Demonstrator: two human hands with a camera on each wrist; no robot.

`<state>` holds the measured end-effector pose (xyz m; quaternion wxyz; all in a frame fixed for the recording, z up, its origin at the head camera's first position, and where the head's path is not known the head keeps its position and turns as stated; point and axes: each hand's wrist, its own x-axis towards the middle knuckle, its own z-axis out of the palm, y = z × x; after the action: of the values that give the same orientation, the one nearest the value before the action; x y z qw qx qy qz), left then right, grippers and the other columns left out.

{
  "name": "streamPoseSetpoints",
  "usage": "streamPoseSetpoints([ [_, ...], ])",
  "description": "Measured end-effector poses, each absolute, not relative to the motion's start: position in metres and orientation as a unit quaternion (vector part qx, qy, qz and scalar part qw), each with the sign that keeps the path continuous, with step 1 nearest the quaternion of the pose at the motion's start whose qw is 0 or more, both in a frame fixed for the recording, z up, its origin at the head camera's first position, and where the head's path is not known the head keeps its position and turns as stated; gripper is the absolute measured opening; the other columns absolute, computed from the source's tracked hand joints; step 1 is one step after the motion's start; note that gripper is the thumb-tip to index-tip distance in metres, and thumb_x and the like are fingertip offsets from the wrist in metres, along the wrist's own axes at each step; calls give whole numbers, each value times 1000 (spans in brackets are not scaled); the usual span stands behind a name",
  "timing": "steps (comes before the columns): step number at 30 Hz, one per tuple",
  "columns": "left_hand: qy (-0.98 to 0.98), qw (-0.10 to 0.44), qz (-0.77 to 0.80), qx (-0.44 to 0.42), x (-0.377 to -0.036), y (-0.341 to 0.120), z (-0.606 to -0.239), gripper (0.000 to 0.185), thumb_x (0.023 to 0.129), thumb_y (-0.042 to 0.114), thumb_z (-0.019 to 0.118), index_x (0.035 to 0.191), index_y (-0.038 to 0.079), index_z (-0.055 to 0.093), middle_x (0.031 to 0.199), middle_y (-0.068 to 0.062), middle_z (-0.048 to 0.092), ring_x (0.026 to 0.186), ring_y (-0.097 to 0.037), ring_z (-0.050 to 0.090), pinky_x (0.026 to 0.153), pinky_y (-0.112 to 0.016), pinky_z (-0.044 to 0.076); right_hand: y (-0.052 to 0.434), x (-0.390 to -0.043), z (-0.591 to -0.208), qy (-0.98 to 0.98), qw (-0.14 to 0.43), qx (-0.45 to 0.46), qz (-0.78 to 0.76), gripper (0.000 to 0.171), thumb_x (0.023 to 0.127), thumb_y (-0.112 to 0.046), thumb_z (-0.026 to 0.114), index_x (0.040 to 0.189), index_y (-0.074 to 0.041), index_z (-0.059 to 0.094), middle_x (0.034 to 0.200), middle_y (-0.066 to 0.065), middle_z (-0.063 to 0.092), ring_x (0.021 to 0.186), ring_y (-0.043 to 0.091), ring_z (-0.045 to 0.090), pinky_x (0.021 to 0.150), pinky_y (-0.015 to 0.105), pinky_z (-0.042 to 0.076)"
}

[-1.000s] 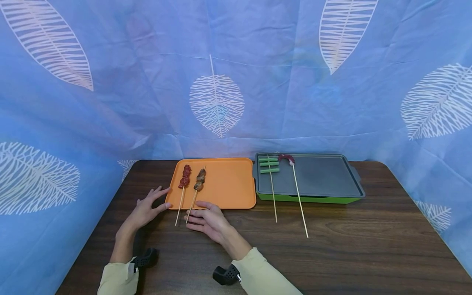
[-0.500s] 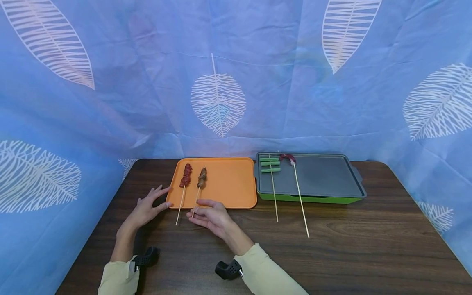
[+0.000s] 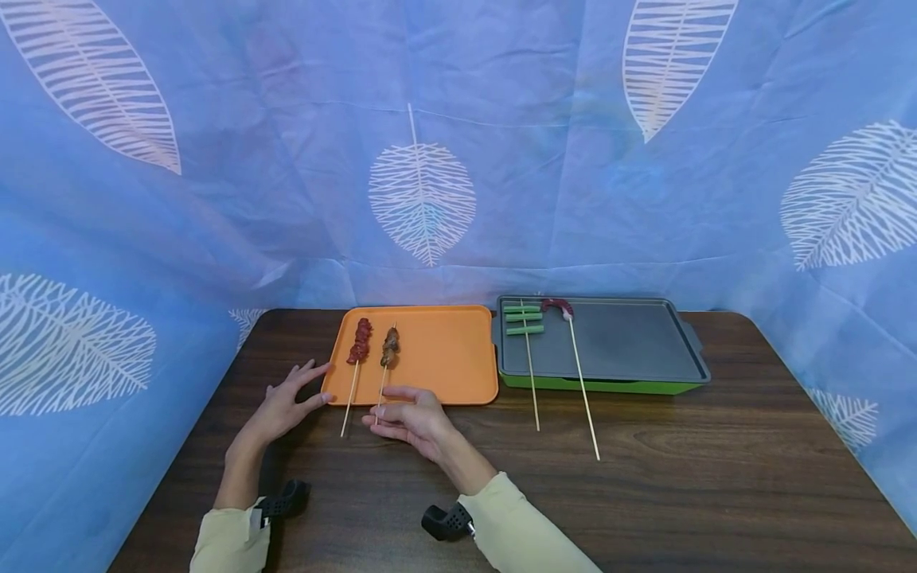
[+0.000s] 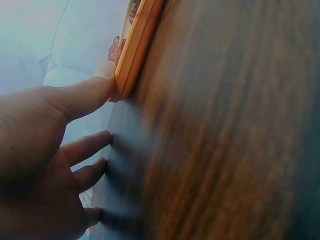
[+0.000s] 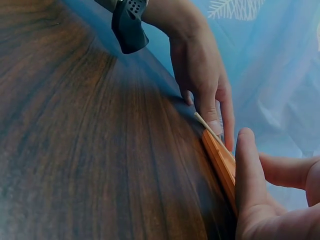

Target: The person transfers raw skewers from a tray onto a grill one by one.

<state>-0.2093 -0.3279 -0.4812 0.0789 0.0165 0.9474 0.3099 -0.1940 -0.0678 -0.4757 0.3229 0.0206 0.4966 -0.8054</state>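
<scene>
Since a second ago the right hand (image 3: pixel 415 420) has lifted slightly and now pinches the stick end of the brown meat skewer (image 3: pixel 388 356), whose meat lies just ahead on the orange tray (image 3: pixel 444 358). Left hand (image 3: pixel 285 404) rests flat, fingers spread, thumb touching the tray's near corner; red meat skewer (image 3: pixel 357 351) lies untouched between the hands.

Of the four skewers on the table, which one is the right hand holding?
The brown meat skewer on the orange tray, second from the left. The right hand pinches its stick end; the other three lie untouched.
</scene>
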Motion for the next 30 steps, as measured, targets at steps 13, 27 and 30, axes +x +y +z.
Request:
streamPoseSetpoints([
  [13,946,78,313,21,-208,-326,-479,67,93,45,62,150,17,38,159,-28,17,147,-53,2,103,-81,-7,-57,-186,-469,528,298,11,-795,52,91,4,61,141,1,44,123,32,60,98,29,72,86,38,59],
  [27,943,78,321,25,-205,-329,-482,68,93,44,62,150,16,38,159,-29,17,146,-54,2,103,-82,-8,-35,-173,-453,542,295,-22,-787,53,90,3,63,140,1,44,125,34,56,95,29,73,84,39,59],
  [30,944,74,320,29,-207,-328,-481,68,93,44,61,150,16,38,159,-29,17,146,-54,2,103,-82,-8,-29,-170,-447,545,291,-28,-786,50,90,3,64,137,-1,47,122,34,58,94,29,74,85,41,59],
])
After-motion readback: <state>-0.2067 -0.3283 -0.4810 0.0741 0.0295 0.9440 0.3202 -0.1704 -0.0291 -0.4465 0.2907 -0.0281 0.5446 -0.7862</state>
